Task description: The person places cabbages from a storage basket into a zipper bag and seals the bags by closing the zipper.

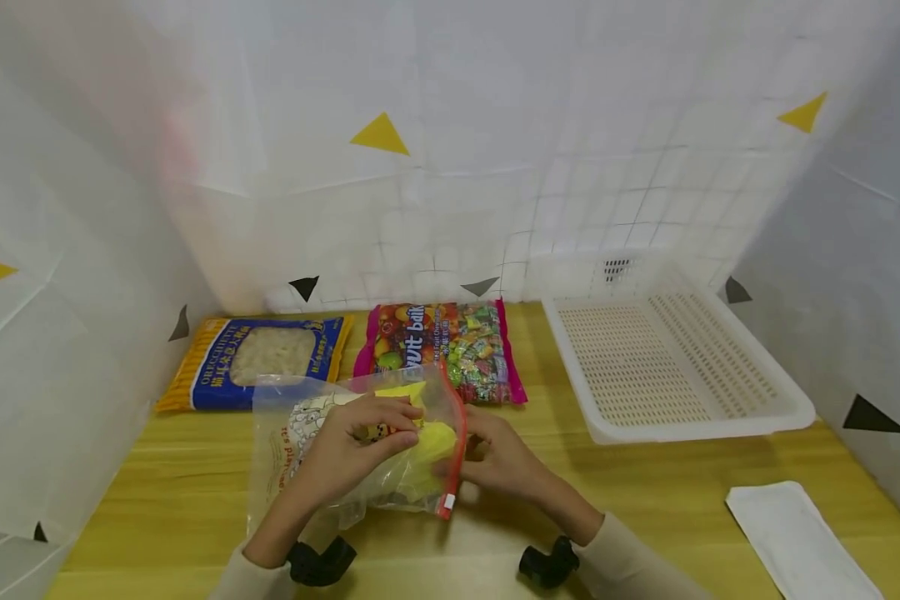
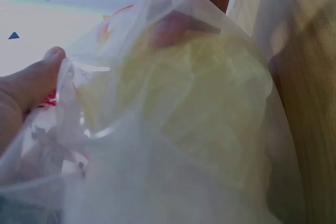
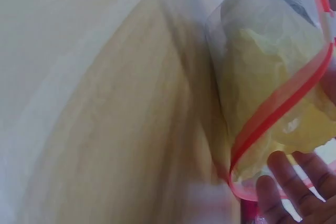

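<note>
A clear zip bag (image 1: pixel 270 442) with a red zip edge (image 1: pixel 459 433) and a white slider (image 1: pixel 448 502) lies across the wooden table, printed with cartoon figures. Inside it a crumpled yellow packet (image 1: pixel 431 446) shows near the mouth. My left hand (image 1: pixel 352 442) reaches over the bag and pinches its upper film, thumb and forefinger close together. In the left wrist view the thumb (image 2: pixel 44 72) sits against the film. My right hand (image 1: pixel 502 454) is at the red-edged mouth. The right wrist view shows its fingers (image 3: pixel 286 174) extended and spread at the opening, by the yellow packet.
Behind the zip bag lie a blue and yellow pasta bag (image 1: pixel 225 358) and a pink-edged fruit candy bag (image 1: pixel 487 342). A white plastic basket (image 1: pixel 607 429) stands at the back right. A flat white packet (image 1: pixel 802 533) lies at the front right. White sheeting surrounds the table.
</note>
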`<action>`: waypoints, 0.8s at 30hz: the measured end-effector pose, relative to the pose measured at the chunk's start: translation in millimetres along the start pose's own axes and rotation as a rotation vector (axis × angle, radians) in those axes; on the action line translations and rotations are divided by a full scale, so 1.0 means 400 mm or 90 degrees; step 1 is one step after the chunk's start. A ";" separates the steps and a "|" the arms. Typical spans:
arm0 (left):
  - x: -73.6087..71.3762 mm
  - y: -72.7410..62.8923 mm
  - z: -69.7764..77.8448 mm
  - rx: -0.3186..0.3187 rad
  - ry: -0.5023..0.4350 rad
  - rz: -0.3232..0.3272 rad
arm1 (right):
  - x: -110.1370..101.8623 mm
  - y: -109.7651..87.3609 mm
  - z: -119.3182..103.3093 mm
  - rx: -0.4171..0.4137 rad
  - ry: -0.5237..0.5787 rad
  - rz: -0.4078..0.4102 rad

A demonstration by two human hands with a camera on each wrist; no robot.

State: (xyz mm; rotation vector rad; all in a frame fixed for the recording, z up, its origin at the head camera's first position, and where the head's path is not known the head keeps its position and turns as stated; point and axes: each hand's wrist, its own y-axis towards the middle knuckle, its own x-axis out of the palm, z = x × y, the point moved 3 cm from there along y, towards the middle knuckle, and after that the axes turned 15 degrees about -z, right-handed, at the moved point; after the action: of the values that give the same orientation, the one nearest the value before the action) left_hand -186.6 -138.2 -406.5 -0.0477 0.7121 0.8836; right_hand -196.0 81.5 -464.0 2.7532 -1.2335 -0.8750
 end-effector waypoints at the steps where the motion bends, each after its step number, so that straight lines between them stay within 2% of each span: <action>1: -0.001 0.000 0.000 -0.005 -0.002 -0.002 | 0.001 0.001 0.000 -0.007 0.003 0.001; 7: -0.006 -0.001 -0.008 -0.036 -0.020 -0.010 | 0.004 0.007 -0.001 0.003 0.018 0.003; 16: -0.013 0.000 -0.021 -0.037 -0.016 -0.009 | 0.001 -0.001 -0.010 0.055 0.001 -0.014; 19: -0.014 0.000 -0.021 -0.035 -0.011 0.002 | -0.003 -0.024 -0.006 0.111 0.017 -0.004; 24: -0.014 0.000 -0.022 -0.037 -0.003 0.024 | -0.008 -0.078 -0.005 0.255 0.175 0.038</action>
State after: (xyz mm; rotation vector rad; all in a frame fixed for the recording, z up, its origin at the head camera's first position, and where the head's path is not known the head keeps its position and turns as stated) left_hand -193.8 -145.0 -410.2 -0.0852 0.6851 0.9397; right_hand -175.2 104.8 -467.8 2.9693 -1.5654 -0.2467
